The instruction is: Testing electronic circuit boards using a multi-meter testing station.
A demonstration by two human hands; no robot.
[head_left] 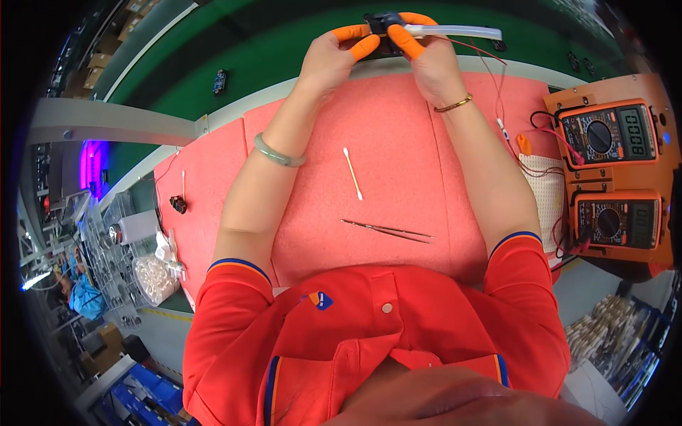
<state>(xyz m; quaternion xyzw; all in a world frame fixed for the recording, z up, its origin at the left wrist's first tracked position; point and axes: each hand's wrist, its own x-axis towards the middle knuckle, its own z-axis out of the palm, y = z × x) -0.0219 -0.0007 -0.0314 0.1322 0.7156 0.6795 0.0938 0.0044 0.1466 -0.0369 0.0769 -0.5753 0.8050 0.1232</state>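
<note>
My left hand [331,59] and my right hand [430,58] meet at the far edge of the pink mat [334,248], with orange finger cots on their fingertips. Between them they grip a small dark device [382,23], partly hidden by the fingers. A translucent whitish tube [462,31] reaches rightward from beside my right thumb; whether that hand also grips it is unclear. Thin red wires [490,64] trail near my right hand. On the mat between my forearms lie a cotton swab [353,174] and metal tweezers [387,230].
Two orange multimeters [600,135] sit on an orange stand at right, beside a white perforated pad [548,202] and a loose orange finger cot [524,144]. A green surface [284,28] carrying a small circuit part [220,82] runs beyond the mat. Cotton swabs fill a container [153,279] at left.
</note>
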